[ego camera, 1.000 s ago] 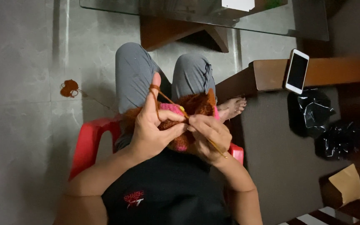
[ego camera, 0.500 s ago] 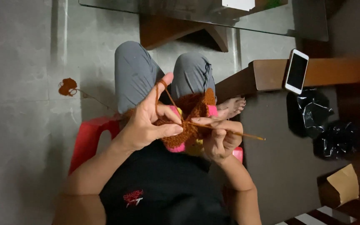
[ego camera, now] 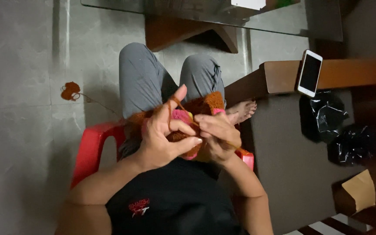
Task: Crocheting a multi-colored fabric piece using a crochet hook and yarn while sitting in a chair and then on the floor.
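I sit on a red plastic chair [ego camera: 93, 148] and look down at my lap. My left hand [ego camera: 164, 135] grips an orange-brown and pink knitted piece [ego camera: 205, 104], with a strand of yarn running over its raised forefinger. My right hand [ego camera: 216, 132] is closed on the same piece and on a thin wooden knitting needle [ego camera: 233, 146], most of which is hidden in the fingers. A yarn strand leads left to a small orange-brown yarn ball [ego camera: 70, 90] on the grey tiled floor.
A white phone [ego camera: 310, 72] lies on a wooden armrest [ego camera: 353, 74] to the right. Below it sit two black plastic bags [ego camera: 327, 115] and a brown paper bag [ego camera: 360, 191]. A glass-topped table [ego camera: 205, 11] with a wooden base stands ahead. My bare foot [ego camera: 241, 111] rests by the sofa.
The needle, which stuck out to the right half a second ago, is drawn back into my right hand. Both hands have closed together over the knitted piece.
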